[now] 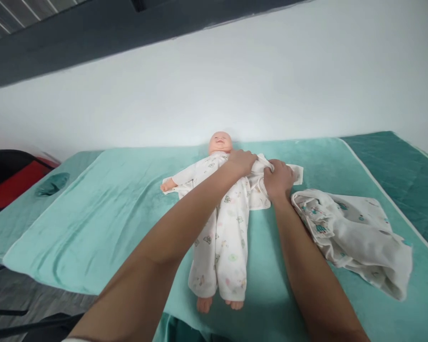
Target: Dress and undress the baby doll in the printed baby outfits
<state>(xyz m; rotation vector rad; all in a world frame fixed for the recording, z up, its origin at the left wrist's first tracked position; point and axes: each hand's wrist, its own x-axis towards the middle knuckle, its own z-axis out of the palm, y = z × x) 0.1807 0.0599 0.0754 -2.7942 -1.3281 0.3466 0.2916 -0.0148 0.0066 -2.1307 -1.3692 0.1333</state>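
On the blanket (103,213), both hands work at a doll's (220,142) romper (223,237)
Doll lies on its back mid-blanket, head at 12 o'clock, bare feet at 6; left hand (241,161) curls over the romper at the shoulder, fingers closed on the fabric; right hand (278,179), touching it at 3 o'clock, grips a bunched fold of the same romper; a crumpled printed cloth (353,232) lies near at 4 o'clock of the doll.

Plain white wall (214,85) behind; dark beam (92,33) overhead; teal-covered bench (92,228); red-and-black object (10,178) left; grey floor (39,304).
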